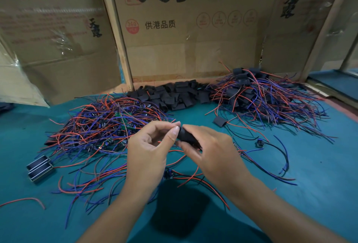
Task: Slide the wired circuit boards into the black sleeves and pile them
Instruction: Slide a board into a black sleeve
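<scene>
Pinching a black sleeve [186, 136] between thumb and fingers, my right hand [211, 150] holds it above the teal worktop [319, 165]; my left hand [150, 145] grips its near end. Bare wired boards [100, 126] lie left, empty sleeves [174, 94] behind, finished pile [261, 95] right.

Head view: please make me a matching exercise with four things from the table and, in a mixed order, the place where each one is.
Things:
1. bare boards pile
2. empty sleeves heap
3. finished pile
4. held sleeve

Places:
A. at the back of the table, in the middle, against the cardboard
B. between the left hand and the right hand
C. on the green cloth, left of the hands
D. at the back right of the table

Pairs: 1-C, 2-A, 3-D, 4-B
</scene>
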Action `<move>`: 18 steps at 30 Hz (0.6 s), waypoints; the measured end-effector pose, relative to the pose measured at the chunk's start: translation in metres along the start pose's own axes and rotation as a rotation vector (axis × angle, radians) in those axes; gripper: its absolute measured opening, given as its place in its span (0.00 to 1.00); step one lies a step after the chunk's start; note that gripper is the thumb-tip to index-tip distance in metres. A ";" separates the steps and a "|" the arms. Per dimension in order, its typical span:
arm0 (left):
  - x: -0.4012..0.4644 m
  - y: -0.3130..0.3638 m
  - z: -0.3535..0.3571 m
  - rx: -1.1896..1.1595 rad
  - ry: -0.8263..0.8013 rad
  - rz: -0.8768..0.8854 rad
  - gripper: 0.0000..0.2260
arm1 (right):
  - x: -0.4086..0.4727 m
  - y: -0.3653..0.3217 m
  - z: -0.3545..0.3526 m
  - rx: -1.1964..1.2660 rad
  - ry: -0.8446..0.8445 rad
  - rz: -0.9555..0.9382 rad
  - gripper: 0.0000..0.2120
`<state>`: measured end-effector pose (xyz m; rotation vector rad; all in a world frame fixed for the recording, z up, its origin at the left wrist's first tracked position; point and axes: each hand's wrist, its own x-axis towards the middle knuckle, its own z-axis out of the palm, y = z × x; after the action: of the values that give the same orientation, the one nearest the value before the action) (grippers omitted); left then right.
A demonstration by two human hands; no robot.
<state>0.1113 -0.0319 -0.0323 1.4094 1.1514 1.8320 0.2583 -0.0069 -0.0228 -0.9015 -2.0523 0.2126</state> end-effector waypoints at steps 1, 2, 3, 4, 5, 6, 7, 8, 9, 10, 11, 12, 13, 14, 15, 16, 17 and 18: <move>0.000 -0.001 0.000 -0.012 0.009 -0.016 0.05 | 0.000 -0.001 0.000 0.002 -0.010 -0.001 0.11; 0.001 -0.002 0.000 -0.017 0.013 -0.025 0.05 | -0.001 -0.001 0.000 0.018 -0.014 0.005 0.10; 0.001 -0.002 0.000 -0.016 0.013 -0.028 0.05 | -0.001 -0.001 0.001 0.041 -0.017 0.015 0.10; 0.001 -0.002 0.000 -0.017 0.008 -0.029 0.05 | -0.001 -0.001 0.001 0.064 -0.022 0.028 0.10; 0.000 -0.001 0.000 -0.020 0.002 -0.028 0.05 | -0.001 0.000 0.002 0.084 -0.025 0.041 0.10; -0.001 -0.001 0.001 -0.019 -0.005 -0.026 0.05 | -0.001 0.000 0.002 0.106 -0.020 0.051 0.09; -0.001 0.000 0.001 -0.007 -0.012 -0.020 0.04 | -0.001 0.001 0.002 0.134 -0.005 0.060 0.09; -0.002 0.000 0.002 0.018 -0.020 -0.014 0.04 | -0.001 0.001 0.002 0.161 0.013 0.069 0.09; -0.002 0.000 0.003 0.047 -0.024 -0.009 0.04 | 0.000 0.002 0.001 0.176 0.026 0.074 0.08; -0.002 0.001 0.003 0.070 -0.024 -0.005 0.06 | 0.000 0.002 0.001 0.179 0.036 0.073 0.08; -0.002 0.001 0.004 0.082 -0.019 -0.003 0.07 | 0.000 0.002 0.001 0.174 0.044 0.067 0.08; -0.002 0.002 0.004 0.088 -0.017 -0.004 0.08 | 0.001 0.003 0.000 0.165 0.048 0.061 0.08; -0.002 0.003 0.005 0.093 -0.019 -0.003 0.09 | 0.001 0.003 0.000 0.154 0.048 0.060 0.08; -0.002 0.004 0.005 0.100 -0.026 0.002 0.10 | 0.001 0.003 0.000 0.146 0.048 0.059 0.08; -0.002 0.005 0.005 0.108 -0.037 0.010 0.11 | 0.001 0.002 0.000 0.143 0.050 0.056 0.07; -0.002 0.006 0.005 0.112 -0.048 0.017 0.12 | 0.001 0.002 0.000 0.145 0.054 0.052 0.07; -0.003 0.007 0.006 0.113 -0.058 0.022 0.13 | 0.000 0.001 -0.001 0.153 0.060 0.046 0.06; -0.003 0.008 0.006 0.115 -0.069 0.026 0.13 | 0.001 0.001 -0.001 0.164 0.067 0.043 0.06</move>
<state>0.1186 -0.0366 -0.0268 1.5461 1.2258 1.7447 0.2593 -0.0061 -0.0221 -0.8402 -1.9248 0.3642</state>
